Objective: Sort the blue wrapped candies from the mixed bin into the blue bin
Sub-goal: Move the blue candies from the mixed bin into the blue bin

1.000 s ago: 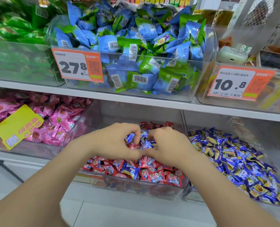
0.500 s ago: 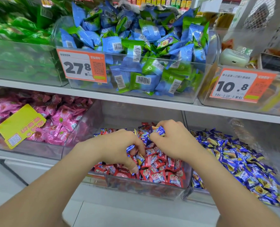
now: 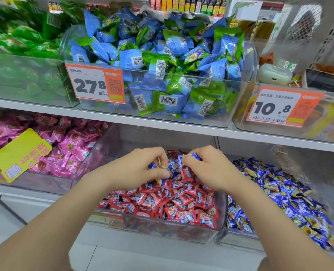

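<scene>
Head camera looks down two bare forearms reaching into the mixed bin [image 3: 170, 230], a clear tub on the lower shelf. Its near half is a heap of red candies [image 3: 181, 208]. The blue wrapped candies [image 3: 173, 166] lie toward the back, between and under the hands, which cover much of that patch. The right hand [image 3: 209, 170] has its fingers curled and pinches one blue piece by its twisted end. The left hand [image 3: 137, 169] is curled too, thumb against forefinger, and seems to pinch another blue wrapper, though blur leaves that unsure. Just beside the mixed bin on the right stands the blue bin [image 3: 240, 241], heaped with blue-and-gold sweets, with the right forearm crossing over its near-left part. To the left, a bin of pink candies [image 3: 70, 147] carries a tilted yellow tag [image 3: 21, 153]. On the shelf above, a tub of blue and green packets [image 3: 162, 75] bears an orange price tag [image 3: 95, 83], with a second price tag [image 3: 279, 106] further right.
</scene>
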`<state>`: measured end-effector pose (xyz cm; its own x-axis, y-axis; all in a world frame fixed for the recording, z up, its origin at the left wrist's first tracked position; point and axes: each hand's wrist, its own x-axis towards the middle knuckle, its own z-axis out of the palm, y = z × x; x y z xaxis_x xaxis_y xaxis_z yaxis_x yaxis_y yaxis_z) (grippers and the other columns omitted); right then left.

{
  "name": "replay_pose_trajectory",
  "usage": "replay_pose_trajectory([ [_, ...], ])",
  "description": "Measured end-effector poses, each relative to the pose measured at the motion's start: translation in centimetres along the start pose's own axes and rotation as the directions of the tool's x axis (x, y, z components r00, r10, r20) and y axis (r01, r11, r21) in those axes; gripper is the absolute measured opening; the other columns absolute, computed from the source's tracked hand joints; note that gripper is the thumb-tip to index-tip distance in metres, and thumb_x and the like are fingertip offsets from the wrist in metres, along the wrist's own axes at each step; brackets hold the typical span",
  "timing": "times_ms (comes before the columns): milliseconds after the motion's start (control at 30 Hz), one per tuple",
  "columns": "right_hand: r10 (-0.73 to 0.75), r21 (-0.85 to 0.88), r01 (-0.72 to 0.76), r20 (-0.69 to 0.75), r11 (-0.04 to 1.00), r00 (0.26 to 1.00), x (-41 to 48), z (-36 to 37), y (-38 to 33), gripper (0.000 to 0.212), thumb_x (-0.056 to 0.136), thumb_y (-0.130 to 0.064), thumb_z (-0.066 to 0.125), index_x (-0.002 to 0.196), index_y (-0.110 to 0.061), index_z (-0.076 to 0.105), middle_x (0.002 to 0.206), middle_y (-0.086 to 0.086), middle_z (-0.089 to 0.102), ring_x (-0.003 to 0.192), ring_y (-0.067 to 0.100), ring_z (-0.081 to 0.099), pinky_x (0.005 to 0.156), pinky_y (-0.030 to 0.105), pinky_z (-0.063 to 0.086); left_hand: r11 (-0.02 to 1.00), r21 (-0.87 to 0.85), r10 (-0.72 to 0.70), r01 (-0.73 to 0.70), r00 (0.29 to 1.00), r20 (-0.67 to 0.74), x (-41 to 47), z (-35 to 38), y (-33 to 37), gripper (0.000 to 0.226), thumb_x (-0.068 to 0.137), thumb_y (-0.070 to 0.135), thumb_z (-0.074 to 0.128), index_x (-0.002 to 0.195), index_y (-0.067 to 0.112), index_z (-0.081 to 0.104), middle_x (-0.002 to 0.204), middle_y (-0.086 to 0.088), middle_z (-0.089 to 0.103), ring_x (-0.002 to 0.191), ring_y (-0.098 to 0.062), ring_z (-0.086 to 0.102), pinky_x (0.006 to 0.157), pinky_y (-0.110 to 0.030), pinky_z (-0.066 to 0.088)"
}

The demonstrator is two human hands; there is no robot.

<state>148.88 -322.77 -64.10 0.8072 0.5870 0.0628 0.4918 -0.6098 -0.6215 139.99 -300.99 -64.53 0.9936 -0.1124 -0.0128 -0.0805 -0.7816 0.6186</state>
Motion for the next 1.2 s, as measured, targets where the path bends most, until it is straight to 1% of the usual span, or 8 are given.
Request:
replay_pose_trajectory([
  [267, 0.014, 0.007, -0.013, -0.062, 1.000, 0.998, 0.2, 0.3, -0.3, 0.017, 0.094, -0.030, 0.055, 0.088, -0.030, 0.071, 0.059, 0.000, 0.066, 0.046, 0.013, 0.049, 0.053, 0.028, 0.045, 0.571, -0.790, -0.312, 0.224, 0.949, 0.044, 1.1, 1.1, 1.0, 0.017, 0.099, 0.009, 0.069, 0.105, 0.002, 0.054, 0.085, -0.018, 0.064, 0.070, -0.020, 0.064, 0.062, -0.029, 0.049],
  [500, 0.039, -0.098, -0.058, -0.184, 0.993, 0.982, 0.8, 1.1, -0.3, 0.057, 0.101, -0.047, 0.055, 0.070, 0.000, 0.054, 0.053, 0.010, 0.049, 0.051, 0.025, 0.047, 0.054, 0.035, 0.041, 0.247, -0.928, -0.422, 0.279, 0.893, 0.156, 2.3, 0.2, 1.6, 0.016, 0.090, 0.006, 0.060, 0.104, 0.003, 0.053, 0.096, -0.022, 0.053, 0.063, -0.026, 0.058, 0.051, -0.028, 0.045],
  [667, 0.034, -0.051, -0.039, -0.080, 0.998, 0.996, 1.8, 1.7, 0.3, 0.023, 0.104, -0.023, 0.058, 0.106, -0.019, 0.081, 0.113, -0.002, 0.077, 0.074, 0.011, 0.065, 0.070, 0.017, 0.049, 0.040, -0.940, -0.391, 0.338, 0.871, 0.296, 2.1, -0.3, 1.9, 0.013, 0.083, 0.020, 0.055, 0.089, 0.009, 0.051, 0.078, -0.015, 0.054, 0.067, -0.033, 0.062, 0.050, -0.028, 0.049],
  [767, 0.083, 0.025, -0.081, -0.069, 0.996, 0.994, 2.1, 1.5, 0.0, 0.030, 0.097, -0.009, 0.057, 0.109, -0.021, 0.082, 0.107, -0.006, 0.076, 0.079, 0.006, 0.062, 0.076, 0.019, 0.047, 0.019, -0.931, -0.402, 0.366, 0.855, 0.327, 2.2, -0.4, 1.8, 0.035, 0.090, 0.041, 0.060, 0.086, 0.006, 0.058, 0.079, -0.016, 0.059, 0.071, -0.035, 0.065, 0.048, -0.029, 0.054],
  [867, 0.141, 0.008, -0.141, -0.115, 0.990, 0.983, 2.4, 1.4, 0.2, 0.027, 0.092, -0.017, 0.056, 0.088, -0.005, 0.080, 0.071, -0.003, 0.072, 0.066, 0.021, 0.065, 0.062, 0.033, 0.054, 0.149, -0.902, -0.446, 0.406, 0.841, 0.305, 2.6, 0.1, 1.4, 0.047, 0.096, 0.051, 0.062, 0.072, 0.011, 0.056, 0.077, -0.012, 0.058, 0.066, -0.028, 0.063, 0.045, -0.026, 0.047],
  [967, 0.082, -0.170, -0.107, -0.150, 0.980, 0.985, 2.8, 1.8, 0.5, 0.040, 0.100, -0.036, 0.059, 0.078, -0.004, 0.071, 0.059, 0.007, 0.060, 0.061, 0.029, 0.060, 0.062, 0.041, 0.053, 0.649, -0.676, -0.459, 0.348, 0.888, 0.016, 3.3, 1.2, 0.0, 0.030, 0.105, 0.037, 0.059, 0.086, 0.013, 0.066, 0.080, -0.003, 0.063, 0.062, -0.015, 0.058, 0.049, -0.026, 0.043],
  [1033, 0.029, -0.279, -0.053, -0.089, 0.959, 0.996, 2.8, 2.1, 0.2, 0.030, 0.102, -0.043, 0.060, 0.102, -0.019, 0.078, 0.088, 0.007, 0.073, 0.086, 0.031, 0.070, 0.075, 0.040, 0.058, 0.937, -0.269, -0.279, 0.223, 0.942, -0.189, 3.5, 1.3, -1.0, 0.017, 0.105, 0.032, 0.058, 0.106, 0.024, 0.073, 0.084, 0.004, 0.066, 0.068, -0.010, 0.060, 0.060, -0.029, 0.049],
  [1200, -0.014, -0.481, -0.015, -0.057, 0.877, 0.998, 3.6, 2.8, -0.5, 0.026, 0.106, -0.041, 0.054, 0.113, -0.022, 0.070, 0.105, 0.011, 0.068, 0.097, 0.039, 0.067, 0.071, 0.038, 0.044, 0.964, 0.263, -0.049, 0.038, 0.998, 0.034, 3.1, 1.7, -1.8, 0.039, 0.100, 0.034, 0.068, 0.138, 0.034, 0.059, 0.093, 0.013, 0.043, 0.097, -0.016, 0.050, 0.083, -0.028, 0.038],
])
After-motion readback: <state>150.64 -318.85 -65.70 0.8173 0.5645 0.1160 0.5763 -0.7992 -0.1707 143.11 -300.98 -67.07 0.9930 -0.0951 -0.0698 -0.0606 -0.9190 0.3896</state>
